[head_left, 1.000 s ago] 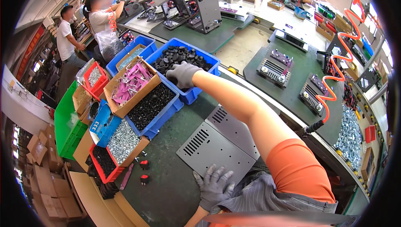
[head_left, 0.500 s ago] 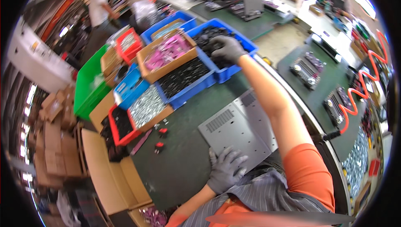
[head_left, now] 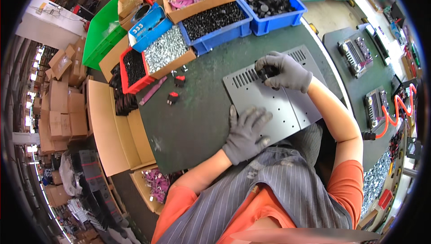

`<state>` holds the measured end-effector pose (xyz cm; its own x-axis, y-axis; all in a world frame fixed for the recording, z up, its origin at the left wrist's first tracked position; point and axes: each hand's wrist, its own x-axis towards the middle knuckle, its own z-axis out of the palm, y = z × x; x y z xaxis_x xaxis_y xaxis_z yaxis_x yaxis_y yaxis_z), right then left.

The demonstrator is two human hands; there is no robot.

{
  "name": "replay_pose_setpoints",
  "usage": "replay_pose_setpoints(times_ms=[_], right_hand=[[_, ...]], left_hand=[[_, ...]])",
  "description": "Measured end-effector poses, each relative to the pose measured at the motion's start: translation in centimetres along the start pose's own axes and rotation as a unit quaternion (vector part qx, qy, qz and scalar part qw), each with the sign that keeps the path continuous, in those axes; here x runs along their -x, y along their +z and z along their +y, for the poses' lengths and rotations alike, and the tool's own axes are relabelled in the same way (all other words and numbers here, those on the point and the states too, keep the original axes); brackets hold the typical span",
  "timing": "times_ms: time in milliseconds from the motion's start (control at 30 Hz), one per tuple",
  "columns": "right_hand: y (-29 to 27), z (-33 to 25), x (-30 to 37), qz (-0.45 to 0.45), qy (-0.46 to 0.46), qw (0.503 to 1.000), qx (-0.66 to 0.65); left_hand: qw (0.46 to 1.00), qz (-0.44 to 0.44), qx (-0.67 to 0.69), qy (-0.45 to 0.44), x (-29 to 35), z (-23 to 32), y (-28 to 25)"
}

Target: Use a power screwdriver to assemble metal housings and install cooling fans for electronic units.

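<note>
A grey sheet-metal panel (head_left: 265,105) with slots and small holes lies on the dark green bench, close to my body. My gloved left hand (head_left: 246,136) rests on its near left part, fingers spread. Above the panel's slotted far side, my gloved right hand (head_left: 289,72) is closed around several black round pieces (head_left: 268,71), which look like rubber feet; the fingers partly hide them. Similar black discs fill a blue bin (head_left: 283,24) at the far edge of the bench.
Left of that bin stand a blue bin of small black parts (head_left: 220,43), a carton of purple strips (head_left: 202,2), a carton of silver screws (head_left: 173,66) and a red tray (head_left: 138,85). Two red-black pieces (head_left: 172,98) lie on the bench. A coiled orange hose (head_left: 398,105) hangs at right.
My right hand has come back from the blue bin to above the panel, now with black pieces in it. My left hand stays on the panel. The view has tipped downward.
</note>
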<state>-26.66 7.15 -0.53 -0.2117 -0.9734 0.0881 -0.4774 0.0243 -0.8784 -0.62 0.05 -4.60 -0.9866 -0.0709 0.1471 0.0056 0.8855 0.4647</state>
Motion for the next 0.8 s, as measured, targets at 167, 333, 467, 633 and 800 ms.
replay_pose_setpoints(times_ms=[167,333,467,633,800], right_hand=[[1.8,0.1,3.5,0.011,-0.061,0.977,0.202],[1.8,-0.1,7.1,0.109,-0.064,0.958,0.258],[1.3,0.1,10.7,0.181,-0.025,0.932,0.314],[2.0,0.2,13.2,0.229,0.025,0.914,0.334],[2.6,-0.2,13.1,0.239,0.033,0.913,0.329]], left_hand=[[0.995,0.080,-0.045,-0.046,-4.0,-2.3,-1.2],[0.997,0.030,-0.053,0.038,-10.0,-5.1,-1.2],[0.996,0.046,-0.059,0.057,-11.7,-4.4,-0.5],[0.996,0.060,-0.049,0.049,-10.2,-4.3,-1.5],[0.992,0.115,-0.040,0.042,-7.7,-4.2,-0.7]])
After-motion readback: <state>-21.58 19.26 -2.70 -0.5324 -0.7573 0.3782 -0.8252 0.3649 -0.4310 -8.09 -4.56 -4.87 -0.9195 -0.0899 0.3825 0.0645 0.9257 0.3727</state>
